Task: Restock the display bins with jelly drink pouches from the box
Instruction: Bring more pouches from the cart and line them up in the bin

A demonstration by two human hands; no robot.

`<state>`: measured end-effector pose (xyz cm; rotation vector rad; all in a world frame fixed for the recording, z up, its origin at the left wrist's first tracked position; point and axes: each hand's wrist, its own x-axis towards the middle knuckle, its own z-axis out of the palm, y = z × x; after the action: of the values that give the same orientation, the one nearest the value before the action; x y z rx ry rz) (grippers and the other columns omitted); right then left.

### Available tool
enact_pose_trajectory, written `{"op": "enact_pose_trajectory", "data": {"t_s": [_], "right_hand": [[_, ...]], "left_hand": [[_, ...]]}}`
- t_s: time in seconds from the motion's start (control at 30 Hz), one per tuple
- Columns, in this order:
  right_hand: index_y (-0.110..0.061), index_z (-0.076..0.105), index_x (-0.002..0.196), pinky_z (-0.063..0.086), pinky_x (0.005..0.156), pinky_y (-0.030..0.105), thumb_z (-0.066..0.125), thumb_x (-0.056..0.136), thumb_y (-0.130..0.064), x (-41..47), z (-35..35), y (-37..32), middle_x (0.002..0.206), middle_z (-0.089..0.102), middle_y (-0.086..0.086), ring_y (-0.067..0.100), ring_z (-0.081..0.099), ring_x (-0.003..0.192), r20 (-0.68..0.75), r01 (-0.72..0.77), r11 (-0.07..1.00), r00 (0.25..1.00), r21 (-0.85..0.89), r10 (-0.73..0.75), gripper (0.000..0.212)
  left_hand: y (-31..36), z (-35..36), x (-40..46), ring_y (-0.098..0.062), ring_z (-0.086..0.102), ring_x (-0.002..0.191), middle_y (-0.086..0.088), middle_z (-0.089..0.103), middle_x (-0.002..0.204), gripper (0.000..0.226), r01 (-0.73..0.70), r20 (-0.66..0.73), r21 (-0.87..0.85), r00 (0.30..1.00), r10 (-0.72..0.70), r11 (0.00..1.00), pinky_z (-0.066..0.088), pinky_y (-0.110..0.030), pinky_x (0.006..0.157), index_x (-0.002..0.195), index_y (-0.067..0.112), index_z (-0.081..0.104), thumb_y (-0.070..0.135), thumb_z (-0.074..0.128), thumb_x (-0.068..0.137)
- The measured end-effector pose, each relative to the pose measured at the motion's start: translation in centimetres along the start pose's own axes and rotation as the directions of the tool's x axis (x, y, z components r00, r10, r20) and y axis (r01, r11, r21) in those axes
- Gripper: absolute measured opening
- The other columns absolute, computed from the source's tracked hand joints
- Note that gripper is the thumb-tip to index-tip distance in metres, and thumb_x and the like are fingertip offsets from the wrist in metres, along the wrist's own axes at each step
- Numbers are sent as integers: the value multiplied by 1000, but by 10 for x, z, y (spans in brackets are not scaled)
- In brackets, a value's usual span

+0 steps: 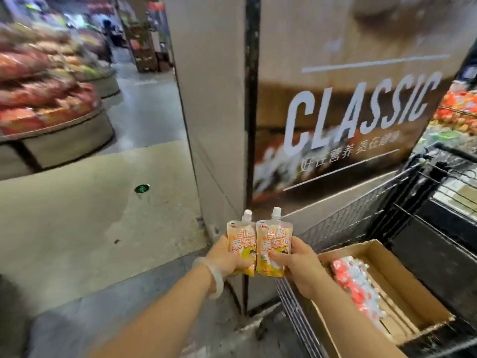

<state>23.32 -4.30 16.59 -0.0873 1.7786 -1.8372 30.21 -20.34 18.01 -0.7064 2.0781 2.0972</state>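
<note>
Two orange jelly drink pouches with white caps stand upright side by side in front of me. My left hand (227,257) grips the left pouch (241,241) from below. My right hand (299,267) grips the right pouch (273,241) at its lower part. To the right, an open cardboard box (402,282) sits in a black wire cart (361,215). A row of red-and-white pouches (356,282) lies inside the box. Round display bins (59,133) heaped with packaged goods stand blurred at the far left.
A square pillar (214,112) with a "CLASSIC" poster (348,117) rises straight ahead, close to my hands. Open floor (90,215) spreads to the left. More display goods (456,109) show at the far right behind the cart. A person stands far down the aisle (108,34).
</note>
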Motion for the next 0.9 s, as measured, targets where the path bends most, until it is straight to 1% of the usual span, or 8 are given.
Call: {"op": "enact_pose_trajectory", "data": {"t_s": [0.13,0.23,0.33,0.43,0.5,0.6,0.7,0.9], "right_hand": [[-10,60,104,57,57,26,62,82,10,-38,120,7,91,71,8,17,70,74,198,24,998,980,-50,-14,30],[-9,60,109,58,77,40,64,81,9,-85,215,24,98,70,10,26,68,87,331,26,994,944,-103,9,34],[-7,59,113,52,87,45,63,81,10,-146,306,47,101,69,13,30,65,93,456,29,989,889,-142,39,36],[-8,61,109,52,88,45,62,81,10,-210,393,75,99,70,11,29,66,91,590,51,982,805,-181,67,33],[-9,62,108,53,87,45,64,80,9,-254,448,95,102,70,13,32,66,96,658,68,976,748,-207,87,34],[-12,64,106,54,86,45,66,78,7,-318,521,123,106,70,15,33,67,99,759,87,967,638,-239,130,34],[-5,62,113,51,95,51,67,77,7,-376,587,148,108,70,15,33,66,102,830,126,953,531,-274,168,38],[-17,64,90,50,96,51,64,81,7,-475,706,179,105,71,12,30,66,103,920,240,917,310,-320,240,26]], "left_hand": [[-31,-98,-88,-21,64,78,-11,66,93,49,-45,-229,-96,973,22,994,57,-30,63,119,-1,53,-16,67,74],[-57,-167,-174,-18,61,68,-4,64,78,42,-102,-395,-191,919,19,976,55,-28,55,99,8,60,-12,74,64],[-90,-227,-270,-19,64,68,-8,66,85,61,-157,-502,-216,864,29,964,54,-27,54,114,5,57,-10,73,56],[-127,-280,-371,-32,66,95,-15,67,105,53,-210,-647,-259,763,-8,943,57,-45,81,111,10,56,-21,66,69],[-150,-310,-439,-34,63,105,-15,65,112,62,-241,-720,-274,693,-33,931,52,-54,90,113,11,53,-13,74,59],[-182,-347,-532,-34,63,107,-15,64,116,82,-254,-797,-304,596,-98,918,53,-55,89,124,10,47,-3,74,48],[-208,-373,-611,-30,62,104,-9,67,102,55,-300,-866,-315,479,-143,900,51,-49,94,112,14,53,-18,66,69],[-264,-430,-726,-31,62,104,-11,65,111,59,-430,-933,-346,254,-256,834,56,-41,76,117,18,48,-23,58,76]]}}
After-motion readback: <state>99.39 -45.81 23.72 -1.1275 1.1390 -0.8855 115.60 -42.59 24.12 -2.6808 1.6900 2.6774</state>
